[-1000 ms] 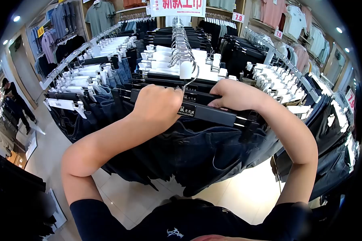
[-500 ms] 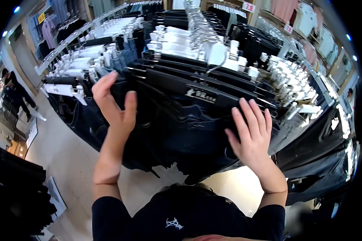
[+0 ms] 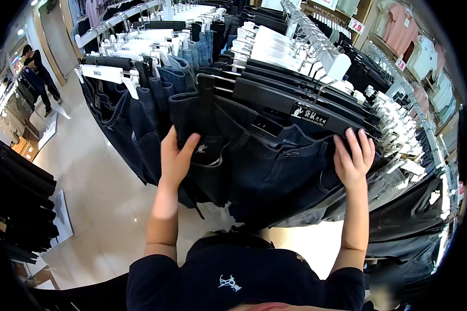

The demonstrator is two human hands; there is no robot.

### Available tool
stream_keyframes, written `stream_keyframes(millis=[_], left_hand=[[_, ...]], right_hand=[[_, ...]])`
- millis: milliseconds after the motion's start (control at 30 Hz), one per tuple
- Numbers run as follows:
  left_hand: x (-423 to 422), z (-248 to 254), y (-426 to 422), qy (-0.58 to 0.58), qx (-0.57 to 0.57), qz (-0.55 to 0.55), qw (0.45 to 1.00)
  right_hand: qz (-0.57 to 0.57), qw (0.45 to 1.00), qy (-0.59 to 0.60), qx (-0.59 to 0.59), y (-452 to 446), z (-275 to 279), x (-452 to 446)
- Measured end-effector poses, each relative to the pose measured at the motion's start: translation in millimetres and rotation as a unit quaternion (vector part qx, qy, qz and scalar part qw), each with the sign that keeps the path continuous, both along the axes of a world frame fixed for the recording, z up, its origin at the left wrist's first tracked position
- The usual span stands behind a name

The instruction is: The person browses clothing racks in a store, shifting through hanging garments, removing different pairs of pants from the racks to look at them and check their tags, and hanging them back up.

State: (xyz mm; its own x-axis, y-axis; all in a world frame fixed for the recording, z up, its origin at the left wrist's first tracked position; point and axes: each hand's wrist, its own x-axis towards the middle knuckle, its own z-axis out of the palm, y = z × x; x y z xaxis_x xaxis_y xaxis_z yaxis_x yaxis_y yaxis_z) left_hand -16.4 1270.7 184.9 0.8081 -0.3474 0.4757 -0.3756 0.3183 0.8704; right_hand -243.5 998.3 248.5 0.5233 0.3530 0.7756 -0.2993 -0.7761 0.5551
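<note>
Dark blue jeans (image 3: 264, 168) hang in front of me from a black hanger (image 3: 283, 103) with a white-printed label (image 3: 310, 114). My left hand (image 3: 175, 159) is at their left side, below the waistband, with thumb and index finger apart against the dark cloth; its other fingers are hidden. At the hanger's right end, my right hand (image 3: 354, 158) rests its spread fingers over the top edge of the jeans. More black hangers are packed closely behind this one.
A chrome rail (image 3: 308, 26) runs away from me above the hangers. Jeans on white hangers (image 3: 106, 74) hang at left, and more white hangers (image 3: 399, 122) at right. Folded dark trousers (image 3: 21, 192) are at lower left. A person in black (image 3: 39, 75) stands far left.
The view has shifted, so the rack sits further right. My left hand has lowered from the hanger's end to the side of the jeans. My right hand stays near the hanger's right end.
</note>
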Motion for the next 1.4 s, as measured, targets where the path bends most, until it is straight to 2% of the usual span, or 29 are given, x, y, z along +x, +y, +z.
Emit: stream_keyframes(millis=[100,167,233,300,367,433,500,567,633,700,733,767,833,900,967,1033,1100,1167,1200,1233,1267,1300,1367,1400], left_hand=[[-24.2,-1.4,14.5,-0.019,-0.007,0.042,0.999],[-45.3,4.3,20.1,-0.018,-0.027,0.088,0.996],[-57.9,-0.9,30.7,-0.018,-0.046,0.086,0.995],[-66.1,0.2,41.9,0.003,-0.051,0.102,0.993],[-70.1,6.5,52.3,-0.02,-0.027,0.093,0.995],[-78.9,16.6,53.3,-0.01,-0.052,0.096,0.994],[-82.8,21.0,54.4,-0.003,-0.022,0.091,0.996],[-79.9,29.3,49.1,-0.011,0.005,0.114,0.993],[-69.3,27.9,48.8,-0.038,0.095,0.15,0.983],[-57.9,27.4,46.8,-0.053,0.115,0.154,0.98],[-52.8,27.6,45.3,-0.066,0.133,0.154,0.977],[-49.0,29.0,43.8,-0.079,0.149,0.152,0.974],[-39.0,29.6,44.1,-0.058,0.171,0.126,0.975],[-32.2,30.3,40.3,-0.093,0.171,0.136,0.971],[-23.9,29.7,33.0,-0.044,0.128,0.166,0.977],[-15.6,39.6,31.2,-0.17,0.22,0.321,0.905],[-2.4,54.3,30.8,-0.315,0.171,0.369,0.857],[12.2,75.5,26.0,-0.381,0.157,0.311,0.857],[16.6,84.9,19.4,-0.324,0.123,0.182,0.92],[21.4,94.9,13.0,-0.26,0.084,0.047,0.961],[27.3,105.9,10.6,-0.213,0.127,-0.044,0.968],[26.8,120.1,9.6,-0.26,0.22,-0.027,0.94],[37.0,133.2,5.2,-0.241,0.275,-0.07,0.928],[40.7,136.0,3.5,-0.244,0.274,-0.069,0.927]], right_hand=[[-0.065,0.986,-0.076,0.13,29.0,-4.5,8.9],[0.032,0.974,-0.074,0.211,55.9,-0.6,9.2],[0.281,0.923,0.062,0.254,70.1,-11.9,11.8],[0.35,0.899,0.125,0.232,101.5,-5.2,33.9],[0.312,0.901,0.135,0.27,113.2,5.9,56.4],[0.202,0.905,0.173,0.33,118.1,5.7,64.7],[0.167,0.912,0.188,0.325,119.0,6.5,76.3],[0.168,0.885,0.221,0.374,116.6,6.6,87.4],[0.178,0.845,0.249,0.439,111.9,8.9,93.5],[0.186,0.817,0.275,0.471,104.8,13.2,93.2],[0.225,0.798,0.265,0.492,102.2,13.6,91.7],[0.222,0.798,0.261,0.495,101.2,16.8,89.4],[0.252,0.735,0.304,0.551,98.2,26.2,83.5],[0.264,0.731,0.283,0.561,96.0,23.8,83.7],[0.252,0.739,0.289,0.553,94.0,23.8,84.6],[0.253,0.75,0.289,0.539,91.3,23.4,87.8],[0.25,0.769,0.305,0.503,91.3,25.4,92.3],[0.229,0.768,0.332,0.497,99.3,31.3,95.1],[0.192,0.803,0.307,0.472,105.6,31.5,96.1],[0.154,0.836,0.279,0.446,111.2,31.9,97.1],[0.13,0.857,0.261,0.424,116.9,31.7,98.6],[0.132,0.859,0.26,0.421,120.0,29.6,100.2],[0.176,0.885,0.166,0.398,122.0,21.7,105.1],[0.17,0.893,0.156,0.388,122.9,19.1,107.9]])
